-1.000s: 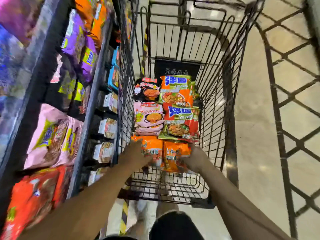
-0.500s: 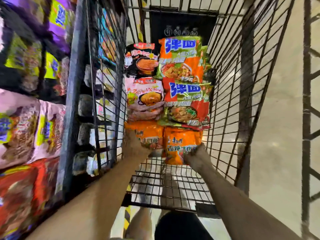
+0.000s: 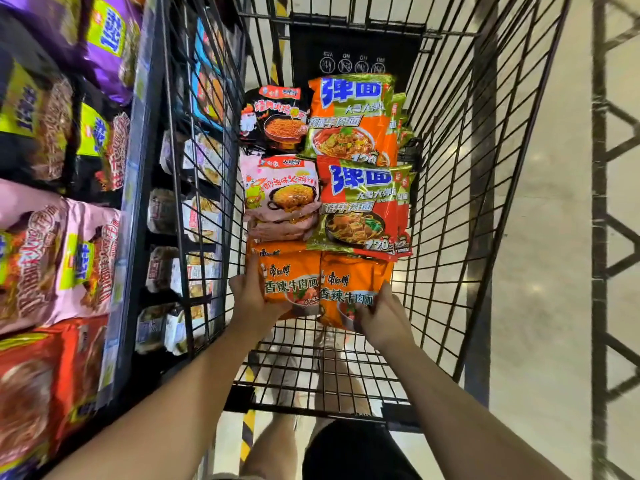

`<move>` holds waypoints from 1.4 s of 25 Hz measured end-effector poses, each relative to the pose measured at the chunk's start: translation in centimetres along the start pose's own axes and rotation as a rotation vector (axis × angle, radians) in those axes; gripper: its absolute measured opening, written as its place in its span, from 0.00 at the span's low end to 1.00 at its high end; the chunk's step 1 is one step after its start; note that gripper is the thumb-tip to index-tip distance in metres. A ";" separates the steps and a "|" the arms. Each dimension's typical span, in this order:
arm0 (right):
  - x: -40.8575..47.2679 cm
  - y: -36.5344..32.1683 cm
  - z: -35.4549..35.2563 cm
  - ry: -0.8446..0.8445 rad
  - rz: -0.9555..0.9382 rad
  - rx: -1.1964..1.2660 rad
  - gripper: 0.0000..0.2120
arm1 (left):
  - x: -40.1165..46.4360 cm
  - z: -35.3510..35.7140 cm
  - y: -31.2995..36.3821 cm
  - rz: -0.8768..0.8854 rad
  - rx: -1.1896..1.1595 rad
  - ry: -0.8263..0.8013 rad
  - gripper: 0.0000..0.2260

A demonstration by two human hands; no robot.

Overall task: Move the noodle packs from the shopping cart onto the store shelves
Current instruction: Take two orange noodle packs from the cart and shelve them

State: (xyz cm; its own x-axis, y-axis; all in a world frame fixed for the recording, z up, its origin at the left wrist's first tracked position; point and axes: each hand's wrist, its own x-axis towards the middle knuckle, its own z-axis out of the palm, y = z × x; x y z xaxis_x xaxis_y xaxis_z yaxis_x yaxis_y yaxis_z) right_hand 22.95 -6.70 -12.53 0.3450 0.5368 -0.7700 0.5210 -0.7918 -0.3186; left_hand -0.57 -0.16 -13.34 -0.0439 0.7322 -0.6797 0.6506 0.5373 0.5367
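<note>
left arm: bare forearm, reaches forward from lower left into the cart
left hand (image 3: 251,299): fingers curled, grips left edge of orange pack (thumb on top)
right arm: bare forearm, reaches forward from lower right
right hand (image 3: 382,315): fingers curled, grips near right corner of second orange pack
wrists: roughly straight, level with each other

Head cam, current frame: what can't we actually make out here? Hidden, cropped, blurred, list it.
- Pack count: the orange packs and the pink packs lie stacked; upper packs hide the lower ones.
- Finger placement: the left hand and right hand show only their backs; fingertips sit against or behind the packs.
- Shelf packs: motion-blurred, cut by the left edge; print unreadable.
- Small tubs behind the cart wall: the wires block their labels.
</note>
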 end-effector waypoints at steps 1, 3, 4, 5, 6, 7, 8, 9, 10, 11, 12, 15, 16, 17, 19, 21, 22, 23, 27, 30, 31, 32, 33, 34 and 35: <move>-0.1 -0.2 -0.1 -0.009 -0.012 -0.015 0.22 | -0.2 0.1 -0.2 0.001 0.024 -0.022 0.50; -0.2 -0.4 -0.1 0.003 -0.027 -0.008 0.20 | -0.5 0.3 -0.8 0.041 0.041 -0.107 0.48; -0.1 -0.3 0.0 0.008 -0.028 0.012 0.19 | -0.6 0.4 -1.0 0.076 0.016 -0.143 0.48; 0.0 0.0 0.0 0.010 -0.027 0.019 0.18 | -0.5 0.3 -1.2 0.088 -0.014 -0.156 0.48; -0.3 0.0 -0.1 0.013 -0.045 0.028 0.18 | -0.6 0.2 -1.0 0.094 -0.045 -0.145 0.49; -0.7 0.0 -0.3 0.010 -0.066 0.035 0.17 | -0.6 0.1 -0.9 0.090 -0.063 -0.134 0.50; -1.0 0.1 -0.4 0.017 -0.092 0.042 0.17 | -0.8 0.0 -0.5 0.099 -0.080 -0.139 0.50; -1.8 0.0 -0.7 0.026 -0.097 0.063 0.16 | -1.2 -0.3 0.2 0.121 -0.097 -0.151 0.50; -2.4 0.0 -0.8 0.042 -0.102 0.089 0.16 | -1.3 -0.3 0.3 0.153 -0.098 -0.156 0.50; -2.9 0.0 -1.1 0.059 -0.099 0.108 0.15 | -1.6 -0.4 0.6 0.178 -0.101 -0.165 0.50; -3.5 0.0 -1.3 0.080 -0.121 0.108 0.15 | -2.1 -0.8 1.0 0.195 -0.103 -0.169 0.49; -6.0 -0.8 -3.1 0.122 -0.165 0.160 0.15 | -3.7 -2.9 2.5 0.236 -0.121 -0.176 0.48; -6.9 -1.2 -3.9 0.139 -0.193 0.179 0.15 | -4.2 -4.0 3.0 0.262 -0.153 -0.192 0.49; -8.1 -1.8 -5.0 0.158 -0.212 0.187 0.15 | -4.8 -5.2 3.6 0.294 -0.181 -0.213 0.48; -10.1 -3.0 -7.0 0.178 -0.268 0.192 0.16 | -5.8 -7.4 5.0 0.364 -0.200 -0.250 0.46; -13.0 -4.3 -9.5 0.218 -0.319 0.214 0.18 | -8.2 -9.9 7.4 0.430 -0.182 -0.233 0.44; -14.4 -4.9 -10.7 0.240 -0.347 0.233 0.18 | -9.3 -11.1 8.5 0.458 -0.193 -0.214 0.42; -16.1 -5.5 -12.1 0.264 -0.372 0.250 0.19 | -10.2 -12.3 9.5 0.487 -0.212 -0.202 0.40; -23.1 -7.6 -17.1 0.367 -0.493 0.319 0.17 | -14.6 -17.3 13.8 0.598 -0.345 -0.241 0.35; -28.7 -9.1 -20.5 0.445 -0.578 0.338 0.18 | -18.3 -20.6 16.5 0.663 -0.430 -0.193 0.33; -30.7 -9.6 -21.7 0.468 -0.602 0.357 0.18 | -19.9 -21.8 17.4 0.682 -0.456 -0.170 0.34; -32.8 -10.1 -22.9 0.481 -0.626 0.383 0.18 | -21.5 -23.0 18.2 0.707 -0.467 -0.158 0.36; -34.9 -10.6 -24.1 0.484 -0.646 0.411 0.17 | -23.2 -24.0 19.1 0.728 -0.487 -0.149 0.37; -36.9 -11.0 -25.4 0.492 -0.666 0.418 0.18 | -24.8 -24.9 19.9 0.744 -0.506 -0.138 0.38; -38.6 -11.5 -26.6 0.505 -0.689 0.419 0.18 | -26.0 -25.8 20.8 0.760 -0.539 -0.137 0.39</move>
State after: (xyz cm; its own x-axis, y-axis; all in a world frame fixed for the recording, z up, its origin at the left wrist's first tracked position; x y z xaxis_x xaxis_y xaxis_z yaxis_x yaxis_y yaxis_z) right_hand 24.45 -10.54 35.53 0.4138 0.9095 -0.0395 0.4477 -0.2411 -0.8610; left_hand -5.46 2.78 28.39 0.3601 0.9289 -0.0864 0.0276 0.0819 0.9963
